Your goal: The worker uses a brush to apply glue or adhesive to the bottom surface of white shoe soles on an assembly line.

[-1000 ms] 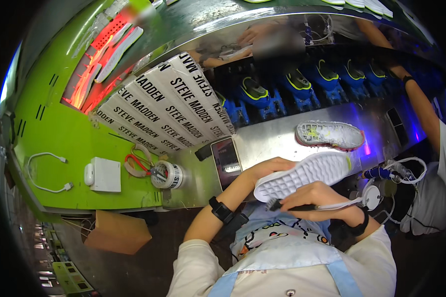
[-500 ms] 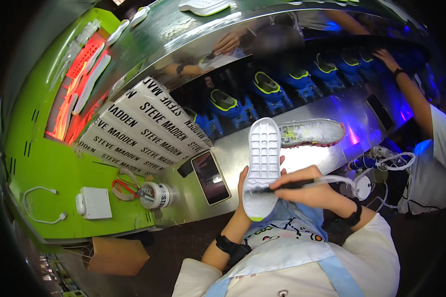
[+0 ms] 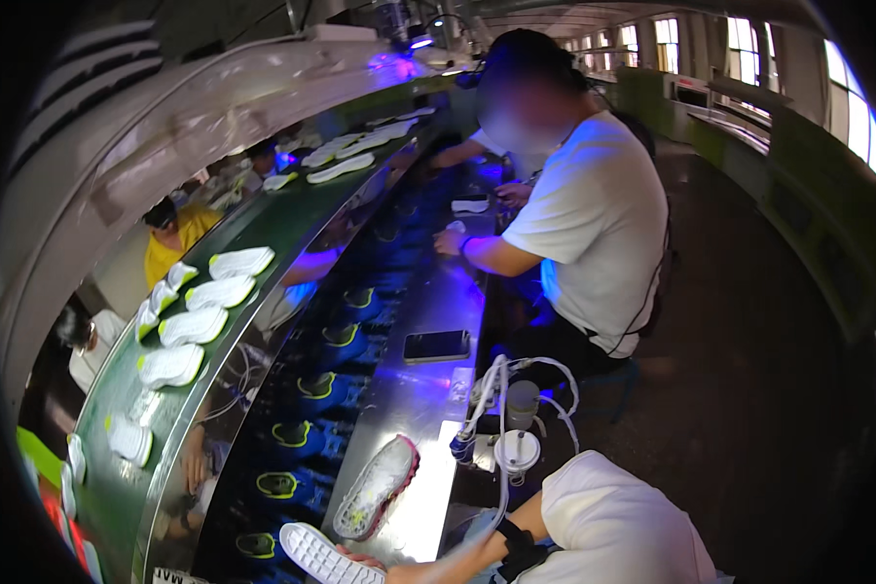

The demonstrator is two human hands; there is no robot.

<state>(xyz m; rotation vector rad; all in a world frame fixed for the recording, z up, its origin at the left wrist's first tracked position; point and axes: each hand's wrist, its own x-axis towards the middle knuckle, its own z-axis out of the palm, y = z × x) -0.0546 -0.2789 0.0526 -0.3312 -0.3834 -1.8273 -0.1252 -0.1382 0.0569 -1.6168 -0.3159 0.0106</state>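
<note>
A white shoe sole point(image 3: 326, 560) with a gridded face tilts at the lower edge. My left hand point(image 3: 358, 556) shows only as fingertips curled along its side; the rest is hidden. My right hand point(image 3: 409, 574) is mostly cut off by the lower edge, close to the sole, its forearm wearing a black strap. A pale tube point(image 3: 472, 545) runs down to it; the black-handled brush it held earlier is out of sight. Just beyond the sole lies a whitish, shoe-shaped piece point(image 3: 375, 487) with a pink-red rim and yellow smears, on the metal bench point(image 3: 384, 414).
Blue shoes point(image 3: 296, 436) with yellow-green collars line a dark track left of the bench. White soles point(image 3: 193, 325) lie along a green belt point(image 3: 117, 496). A phone point(image 3: 436, 346), a white-lidded pot point(image 3: 518, 452) with tubes, and a seated co-worker point(image 3: 594, 224) are further along.
My view has swung right and up along the bench, bringing the co-worker and belt into sight. The held sole now sits at the lower edge; the brush has dropped from view.
</note>
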